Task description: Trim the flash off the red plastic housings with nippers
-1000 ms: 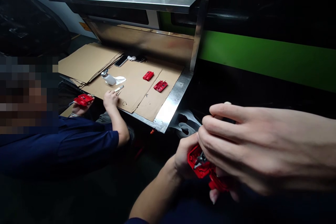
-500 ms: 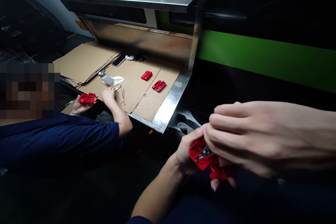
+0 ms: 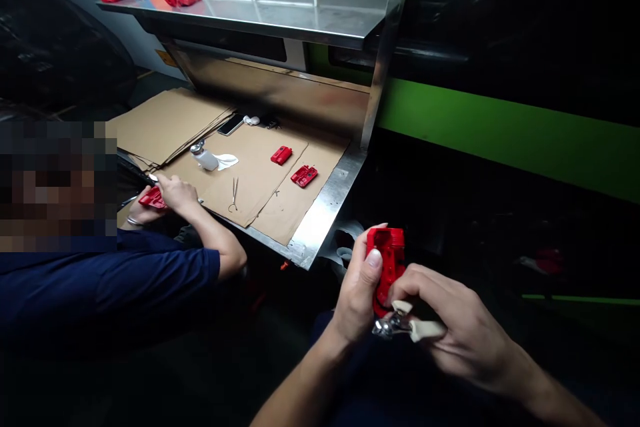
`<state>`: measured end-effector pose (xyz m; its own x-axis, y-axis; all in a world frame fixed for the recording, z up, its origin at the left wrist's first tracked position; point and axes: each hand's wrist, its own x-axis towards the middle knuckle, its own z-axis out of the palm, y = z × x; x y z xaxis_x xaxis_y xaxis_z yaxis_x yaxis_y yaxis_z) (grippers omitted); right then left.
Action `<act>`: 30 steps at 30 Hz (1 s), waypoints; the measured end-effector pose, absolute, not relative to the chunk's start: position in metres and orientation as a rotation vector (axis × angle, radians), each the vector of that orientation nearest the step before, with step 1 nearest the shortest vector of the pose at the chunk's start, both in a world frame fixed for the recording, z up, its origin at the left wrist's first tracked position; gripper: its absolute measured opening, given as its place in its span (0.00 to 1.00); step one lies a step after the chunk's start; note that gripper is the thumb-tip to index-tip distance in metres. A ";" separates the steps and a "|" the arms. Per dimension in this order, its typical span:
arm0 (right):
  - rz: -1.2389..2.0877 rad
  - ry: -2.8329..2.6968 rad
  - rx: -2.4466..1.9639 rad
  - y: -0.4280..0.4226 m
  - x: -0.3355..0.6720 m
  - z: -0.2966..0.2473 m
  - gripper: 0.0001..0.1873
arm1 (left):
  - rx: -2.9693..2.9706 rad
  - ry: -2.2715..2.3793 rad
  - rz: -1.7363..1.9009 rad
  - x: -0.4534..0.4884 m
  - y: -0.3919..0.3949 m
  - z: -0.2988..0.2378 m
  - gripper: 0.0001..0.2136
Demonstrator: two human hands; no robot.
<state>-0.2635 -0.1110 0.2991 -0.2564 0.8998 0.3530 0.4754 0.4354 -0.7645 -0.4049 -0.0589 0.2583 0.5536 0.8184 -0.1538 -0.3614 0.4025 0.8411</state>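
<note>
My left hand (image 3: pixel 357 290) grips a red plastic housing (image 3: pixel 387 260), held upright in front of me with its open end up. My right hand (image 3: pixel 450 330) is closed round a small cutter with cream handles and metal jaws (image 3: pixel 403 325), the jaws just below the housing's lower end. Both hands are low, right of the bench corner.
A steel bench (image 3: pixel 320 213) covered with cardboard carries two red parts (image 3: pixel 281 155) (image 3: pixel 305 175), tweezers (image 3: pixel 233 194), a white bottle (image 3: pixel 206 157) and a phone (image 3: pixel 231 124). A co-worker in dark blue at left holds a red part (image 3: pixel 153 198). The shelf above (image 3: pixel 250 13) has red, blue and orange pieces.
My right hand has dropped and pulled back, uncovering the housing, which now stands upright in my left hand. The co-worker's hand left the bench top and joined the other on the red part.
</note>
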 end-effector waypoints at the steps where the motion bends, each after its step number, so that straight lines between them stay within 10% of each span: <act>1: 0.724 -1.856 -1.188 -0.111 -0.262 0.299 0.05 | 0.885 0.636 0.780 -0.405 -0.059 0.258 0.27; 9: 0.671 -1.636 -1.406 -0.125 -0.272 0.269 0.08 | 1.031 0.695 0.740 -0.405 -0.062 0.246 0.21; 19: -0.749 -1.106 -1.495 -0.066 -0.130 0.241 0.12 | 0.417 0.466 0.797 -0.433 -0.042 0.232 0.26; 30: 0.650 -0.965 -2.794 -0.088 -0.068 0.047 0.22 | 0.283 0.146 0.881 -0.438 -0.018 0.254 0.26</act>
<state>-0.0675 -0.0883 0.0475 0.7054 0.6114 -0.3587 0.5621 -0.7907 -0.2424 -0.4382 -0.0184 0.2544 0.6295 0.7769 -0.0092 -0.7386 0.6020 0.3034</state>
